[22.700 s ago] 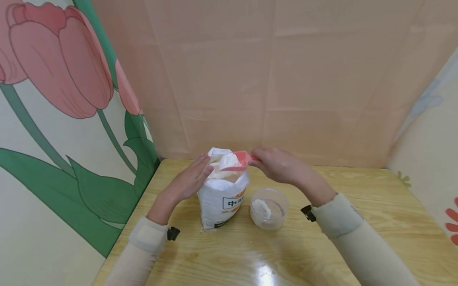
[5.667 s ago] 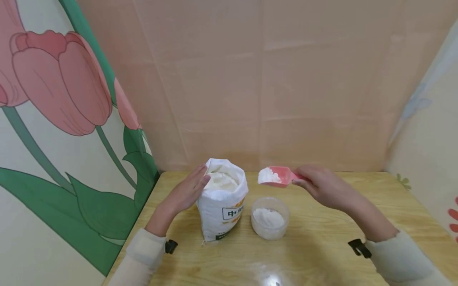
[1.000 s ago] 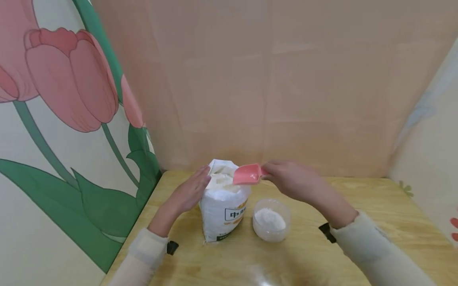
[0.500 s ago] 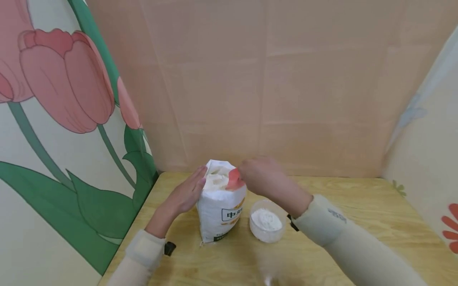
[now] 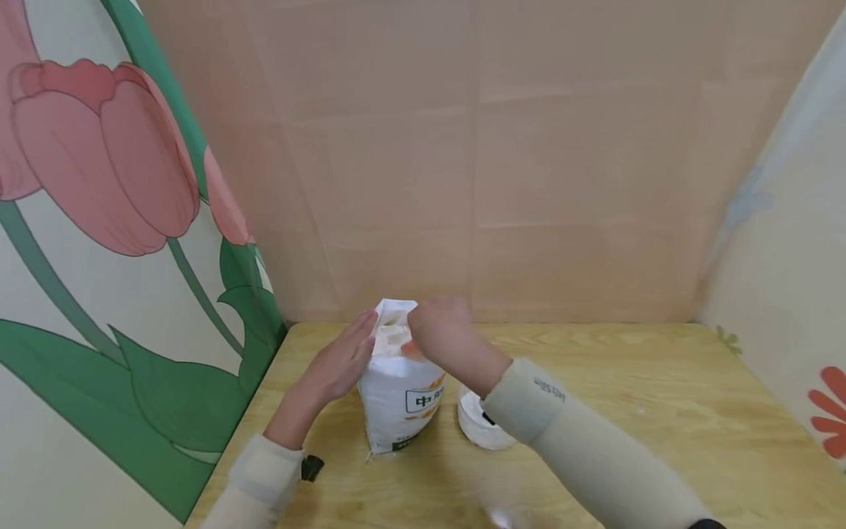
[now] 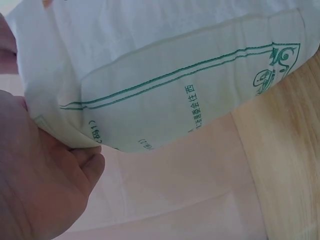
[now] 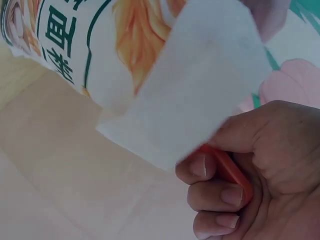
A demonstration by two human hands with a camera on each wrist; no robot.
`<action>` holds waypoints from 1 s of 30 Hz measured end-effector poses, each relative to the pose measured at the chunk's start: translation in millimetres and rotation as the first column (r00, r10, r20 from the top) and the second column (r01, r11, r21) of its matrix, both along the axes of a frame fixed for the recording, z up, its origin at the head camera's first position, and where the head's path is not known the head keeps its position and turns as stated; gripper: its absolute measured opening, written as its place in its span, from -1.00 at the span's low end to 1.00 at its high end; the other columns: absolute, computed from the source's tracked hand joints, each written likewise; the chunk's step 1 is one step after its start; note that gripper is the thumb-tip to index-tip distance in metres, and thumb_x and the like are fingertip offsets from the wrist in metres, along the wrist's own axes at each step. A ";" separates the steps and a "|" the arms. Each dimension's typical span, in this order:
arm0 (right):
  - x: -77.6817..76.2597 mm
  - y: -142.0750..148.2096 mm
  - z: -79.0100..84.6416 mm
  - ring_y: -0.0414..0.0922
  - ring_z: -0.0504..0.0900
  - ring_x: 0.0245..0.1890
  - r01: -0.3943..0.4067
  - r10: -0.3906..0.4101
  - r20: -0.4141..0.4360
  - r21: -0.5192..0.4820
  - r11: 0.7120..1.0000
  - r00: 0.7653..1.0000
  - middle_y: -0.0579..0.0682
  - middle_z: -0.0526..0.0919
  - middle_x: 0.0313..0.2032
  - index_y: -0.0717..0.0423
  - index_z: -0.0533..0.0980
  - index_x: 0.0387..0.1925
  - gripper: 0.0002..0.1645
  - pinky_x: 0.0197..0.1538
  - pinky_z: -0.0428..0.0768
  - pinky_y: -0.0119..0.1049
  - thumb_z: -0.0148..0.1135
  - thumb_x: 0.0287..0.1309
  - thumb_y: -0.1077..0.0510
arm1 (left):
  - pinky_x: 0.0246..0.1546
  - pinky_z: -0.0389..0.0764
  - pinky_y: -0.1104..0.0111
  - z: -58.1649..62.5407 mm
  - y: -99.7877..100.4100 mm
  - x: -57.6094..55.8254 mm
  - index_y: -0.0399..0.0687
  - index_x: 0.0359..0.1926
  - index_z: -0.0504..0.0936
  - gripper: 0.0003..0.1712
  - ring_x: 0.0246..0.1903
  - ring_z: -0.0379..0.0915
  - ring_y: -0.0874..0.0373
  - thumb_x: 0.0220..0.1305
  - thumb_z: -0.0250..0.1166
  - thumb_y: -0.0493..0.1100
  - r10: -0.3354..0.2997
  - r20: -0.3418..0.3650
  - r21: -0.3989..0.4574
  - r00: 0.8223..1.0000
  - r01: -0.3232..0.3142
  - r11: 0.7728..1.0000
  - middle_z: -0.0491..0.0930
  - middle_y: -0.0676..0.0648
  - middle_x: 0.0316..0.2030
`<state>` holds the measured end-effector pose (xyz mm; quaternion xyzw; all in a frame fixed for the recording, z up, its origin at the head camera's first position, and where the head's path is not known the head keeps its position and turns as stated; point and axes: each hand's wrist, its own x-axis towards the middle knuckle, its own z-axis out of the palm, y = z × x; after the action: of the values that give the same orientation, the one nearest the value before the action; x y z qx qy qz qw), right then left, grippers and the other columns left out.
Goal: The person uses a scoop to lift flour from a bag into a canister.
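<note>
Two hands attend one printed white flour bag (image 5: pixel 390 422), standing mouth up on the wood-grain table (image 5: pixel 628 411). Left hand (image 5: pixel 338 360): fingers straight, laid against the bag's left side at the rim; whether the thumb pinches that rim cannot be told. Right hand (image 5: pixel 441 332): clamped in a fist on the orange-red scoop (image 7: pixel 232 175) at the bag's mouth, the blade mostly hidden. Just right of the bag stands a round translucent tub (image 5: pixel 485 435) of white powder (image 5: pixel 471 405), partly covered by the right sleeve (image 5: pixel 529 400). Assessment: the step appears to be digging; brace the bag firmly, drive the blade clear of its wall, and level the scoop before clearing the rim.
</note>
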<state>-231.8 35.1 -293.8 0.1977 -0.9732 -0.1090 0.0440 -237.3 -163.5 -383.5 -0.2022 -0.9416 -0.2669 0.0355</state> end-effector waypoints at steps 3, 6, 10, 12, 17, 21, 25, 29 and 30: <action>-8.8 -5.4 -3.5 -0.06 0.64 -0.29 0.033 -0.032 0.006 -0.013 0.999 0.999 -0.16 0.71 -0.35 -0.15 0.68 -0.41 -0.71 -0.23 0.63 -0.08 0.32 0.23 -0.22 | 0.53 0.03 0.02 0.7 -0.2 0.6 -0.13 0.60 0.02 -0.36 0.58 -0.16 0.00 0.66 -0.25 0.03 0.004 -0.007 -0.008 1.000 -0.004 1.000 -0.02 -0.12 0.59; -16.4 -9.0 -9.0 -0.06 0.64 -0.29 0.043 -0.042 0.018 -0.033 0.999 0.999 -0.14 0.73 -0.32 -0.13 0.69 -0.38 -0.57 -0.24 0.62 -0.11 0.30 0.19 -0.35 | 0.53 0.04 0.01 1.0 0.2 1.7 -0.14 0.59 0.04 -0.36 0.58 -0.15 -0.01 0.66 -0.24 0.02 0.012 -0.010 -0.020 1.000 -0.013 1.000 -0.02 -0.12 0.59; -22.3 -13.5 -16.1 -0.07 0.64 -0.32 0.048 -0.047 0.039 -0.048 0.998 0.998 -0.13 0.75 -0.30 -0.09 0.70 -0.34 -0.44 -0.24 0.63 -0.15 0.26 0.16 -0.46 | 0.53 0.05 0.02 1.0 0.5 4.0 -0.13 0.59 0.05 -0.36 0.58 -0.14 0.01 0.66 -0.23 0.02 0.022 -0.010 -0.031 1.000 -0.023 0.999 -0.02 -0.10 0.60; -24.3 -15.2 -18.3 -0.08 0.64 -0.32 0.049 -0.047 0.040 -0.054 0.997 0.998 -0.13 0.75 -0.29 -0.09 0.71 -0.32 -0.43 -0.25 0.63 -0.16 0.24 0.17 -0.47 | 0.53 0.05 0.02 1.3 0.4 4.2 -0.13 0.59 0.05 -0.36 0.58 -0.14 0.00 0.66 -0.24 0.02 0.023 -0.012 -0.033 1.000 -0.024 0.999 -0.03 -0.10 0.60; -28.0 -16.1 -23.0 -0.07 0.66 -0.22 0.060 -0.054 0.065 -0.079 0.995 0.996 -0.12 0.76 -0.18 -0.13 0.72 -0.18 -0.42 -0.19 0.65 -0.13 0.17 0.23 -0.47 | 0.53 0.03 0.04 1.3 0.9 3.8 -0.11 0.60 0.04 -0.36 0.59 -0.18 0.03 0.66 -0.22 0.03 0.028 -0.008 -0.056 1.000 -0.028 0.998 -0.06 -0.06 0.60; -28.2 -15.4 -23.0 -0.04 0.67 -0.21 0.079 -0.070 0.091 -0.097 0.992 0.993 -0.08 0.75 -0.17 -0.07 0.70 -0.16 -0.43 -0.21 0.66 -0.11 0.17 0.27 -0.42 | 0.53 0.05 0.05 1.4 2.4 3.2 -0.10 0.59 0.04 -0.35 0.58 -0.18 0.06 0.65 -0.20 0.06 0.033 -0.016 -0.074 0.999 -0.034 0.997 -0.06 -0.04 0.60; -28.1 -15.3 -21.8 -0.03 0.65 -0.25 0.077 -0.067 0.097 -0.096 0.992 0.993 -0.03 0.73 -0.21 0.01 0.66 -0.17 -0.64 -0.24 0.65 -0.11 0.21 0.35 -0.18 | 0.53 0.05 0.06 2.6 3.1 2.7 -0.13 0.58 0.06 -0.34 0.58 -0.16 0.05 0.65 -0.20 0.08 0.037 -0.040 -0.078 0.999 -0.040 0.996 -0.03 -0.07 0.60; -27.9 -13.6 -21.9 -0.01 0.65 -0.24 0.055 -0.046 0.098 -0.095 0.994 0.994 0.01 0.71 -0.20 0.06 0.63 -0.14 -0.68 -0.21 0.66 -0.12 0.21 0.37 -0.09 | 0.53 0.06 0.03 2.1 2.8 2.2 -0.18 0.58 0.08 -0.31 0.58 -0.12 -0.01 0.65 -0.20 0.11 0.039 -0.060 -0.087 0.997 -0.044 0.995 0.00 -0.13 0.59; -27.8 -12.7 -21.9 -0.01 0.66 -0.24 0.054 -0.044 0.094 -0.105 0.993 0.995 0.01 0.72 -0.21 0.07 0.63 -0.15 -0.60 -0.23 0.66 -0.11 0.20 0.37 -0.18 | 0.53 0.06 0.03 2.3 2.7 2.2 -0.17 0.58 0.08 -0.31 0.58 -0.12 -0.01 0.65 -0.20 0.12 0.042 -0.057 -0.089 0.997 -0.047 0.995 0.00 -0.13 0.59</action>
<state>-259.5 22.4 -315.7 0.1759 -0.9832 -0.0485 0.0071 -235.0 -160.8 -381.3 -0.1900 -0.9556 -0.2174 0.0583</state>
